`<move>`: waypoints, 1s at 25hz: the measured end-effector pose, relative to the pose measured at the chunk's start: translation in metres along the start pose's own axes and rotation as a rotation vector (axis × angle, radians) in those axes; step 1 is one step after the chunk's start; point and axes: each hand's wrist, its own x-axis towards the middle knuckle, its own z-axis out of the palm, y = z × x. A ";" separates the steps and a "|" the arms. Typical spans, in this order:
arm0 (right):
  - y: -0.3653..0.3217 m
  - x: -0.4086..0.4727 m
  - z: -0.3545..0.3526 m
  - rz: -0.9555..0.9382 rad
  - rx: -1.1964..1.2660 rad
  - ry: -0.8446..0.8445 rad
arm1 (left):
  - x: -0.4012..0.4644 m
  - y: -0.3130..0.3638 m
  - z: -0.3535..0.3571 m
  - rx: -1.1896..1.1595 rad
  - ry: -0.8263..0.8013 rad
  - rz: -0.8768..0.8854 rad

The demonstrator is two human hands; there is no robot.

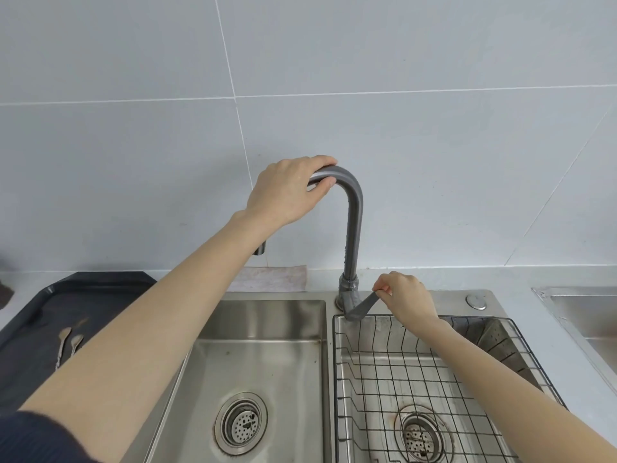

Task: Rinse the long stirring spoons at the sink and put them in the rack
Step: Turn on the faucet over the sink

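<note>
Left hand (287,188) clenched over faucet (354,228) arch; right hand (405,295) fingers pinching lever (362,305); spoons (68,344) lying on dark tray (100,285).

The left basin (253,355) is open from above; only its drain strainer (241,423) sits on the floor. The faucet (353,228) rises at 12 o'clock between the basins, its spout arching toward 10 o'clock, gripped by the left hand (287,190). The left forearm (160,322) crosses diagonally over the basin's 9 o'clock edge, blocking a direct path to the two spoons (68,344) on the dark tray (30,329). The wire rack (417,379) fills the right basin; the right hand (405,295) pinches the lever (362,305) at its 11 o'clock corner.
</note>
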 end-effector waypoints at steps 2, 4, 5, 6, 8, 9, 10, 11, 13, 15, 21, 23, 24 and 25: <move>-0.001 -0.001 0.000 0.006 -0.017 0.011 | -0.001 -0.001 0.001 0.002 0.011 0.010; -0.003 -0.002 0.000 0.006 -0.034 0.015 | -0.001 -0.002 0.002 0.000 0.013 0.009; -0.004 -0.002 0.000 0.007 -0.042 0.016 | -0.002 -0.003 0.003 -0.001 0.014 0.007; -0.004 -0.002 0.000 0.009 -0.049 0.019 | -0.002 -0.003 0.003 -0.002 0.018 0.006; -0.006 -0.001 0.000 0.014 -0.061 0.025 | -0.002 -0.003 0.003 -0.009 0.027 0.004; -0.007 -0.001 0.000 0.015 -0.071 0.027 | -0.002 -0.004 0.003 -0.013 0.029 0.002; -0.007 -0.002 0.001 0.013 -0.083 0.029 | -0.002 -0.004 0.003 -0.016 0.032 -0.001; -0.007 -0.002 0.001 0.008 -0.094 0.030 | -0.002 -0.004 0.004 -0.019 0.035 -0.002; -0.007 -0.004 0.002 0.005 -0.099 0.024 | -0.003 -0.004 0.004 -0.028 0.042 -0.001; -0.007 -0.006 0.004 0.015 -0.088 0.018 | -0.003 -0.004 0.004 -0.039 0.047 0.002; -0.007 -0.010 0.005 0.021 -0.075 0.012 | -0.004 -0.003 0.004 -0.033 0.051 -0.006; -0.007 -0.011 0.006 0.021 -0.065 0.014 | -0.004 -0.003 0.004 -0.030 0.050 -0.006; -0.007 -0.012 0.006 0.020 -0.063 0.013 | -0.004 -0.003 0.004 -0.027 0.050 -0.007; -0.007 -0.012 0.007 0.019 -0.062 0.014 | -0.004 -0.003 0.004 -0.024 0.051 -0.007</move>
